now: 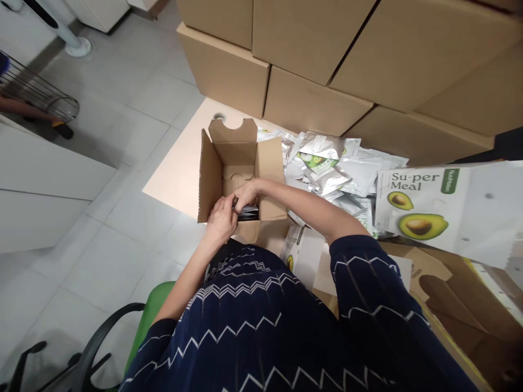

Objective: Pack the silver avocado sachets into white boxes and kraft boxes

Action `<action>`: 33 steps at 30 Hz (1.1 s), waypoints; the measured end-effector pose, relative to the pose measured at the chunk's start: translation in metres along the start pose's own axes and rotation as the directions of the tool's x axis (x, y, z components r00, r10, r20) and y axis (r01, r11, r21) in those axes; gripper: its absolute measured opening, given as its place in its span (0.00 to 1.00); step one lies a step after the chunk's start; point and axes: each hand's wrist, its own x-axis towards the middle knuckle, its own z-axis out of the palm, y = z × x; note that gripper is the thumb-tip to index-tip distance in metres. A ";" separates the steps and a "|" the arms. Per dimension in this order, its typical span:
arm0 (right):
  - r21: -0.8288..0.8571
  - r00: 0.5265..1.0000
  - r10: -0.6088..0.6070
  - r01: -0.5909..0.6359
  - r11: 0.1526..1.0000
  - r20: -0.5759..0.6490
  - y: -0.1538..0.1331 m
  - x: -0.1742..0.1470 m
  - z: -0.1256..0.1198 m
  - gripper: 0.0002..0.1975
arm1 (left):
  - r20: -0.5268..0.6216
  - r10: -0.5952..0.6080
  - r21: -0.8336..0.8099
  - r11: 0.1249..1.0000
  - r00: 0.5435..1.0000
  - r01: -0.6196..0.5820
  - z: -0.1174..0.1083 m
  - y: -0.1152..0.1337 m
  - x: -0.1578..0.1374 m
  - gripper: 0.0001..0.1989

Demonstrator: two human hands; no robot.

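Cardboard box (237,155) stands open on the desk (180,174) at twelve o'clock from me, with flat dark packets (248,214) at its six o'clock side. My right hand (247,194) dips inside, fingers curled down at those packets; I cannot tell whether they grip one. My left hand (223,219), loosely bent, lies at the box's seven o'clock corner, its hold unclear. Silvery sachets (329,181) pile up at one o'clock.

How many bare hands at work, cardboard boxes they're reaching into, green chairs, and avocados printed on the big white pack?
Bare hands: 2 (left hand, right hand)
Open brown cardboard box they reach into: 1
Green chair: 1
Printed avocados on large white pack: 2
Total: 6
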 end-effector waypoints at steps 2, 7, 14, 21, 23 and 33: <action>-0.072 0.999 0.018 -0.020 0.997 -0.031 -0.001 -0.001 -0.001 0.23 | -0.002 -0.027 0.023 0.999 1.000 0.027 0.000 0.002 0.001 0.23; -0.382 0.995 0.020 -0.057 0.922 -0.101 -0.016 -0.004 -0.001 0.21 | -0.028 0.082 0.161 0.984 0.996 -0.076 0.003 0.003 -0.001 0.15; -0.246 0.900 -0.227 0.140 0.959 -0.373 -0.026 -0.089 -0.018 0.23 | -0.033 0.136 0.170 0.977 0.990 -0.129 0.004 0.002 -0.004 0.16; -0.099 0.626 0.339 -0.558 0.824 -0.703 0.077 -0.173 -0.022 0.19 | -0.031 0.111 0.151 0.983 0.993 -0.105 0.008 0.003 -0.004 0.15; -0.108 0.549 0.566 -0.770 0.629 -0.615 0.119 -0.172 -0.003 0.24 | -0.032 0.109 0.162 0.981 0.993 -0.103 0.009 0.003 -0.004 0.15; -0.182 0.486 0.556 -0.839 0.512 -0.675 0.205 -0.166 0.064 0.29 | -0.039 0.106 0.154 0.983 0.994 -0.098 0.011 0.003 -0.005 0.15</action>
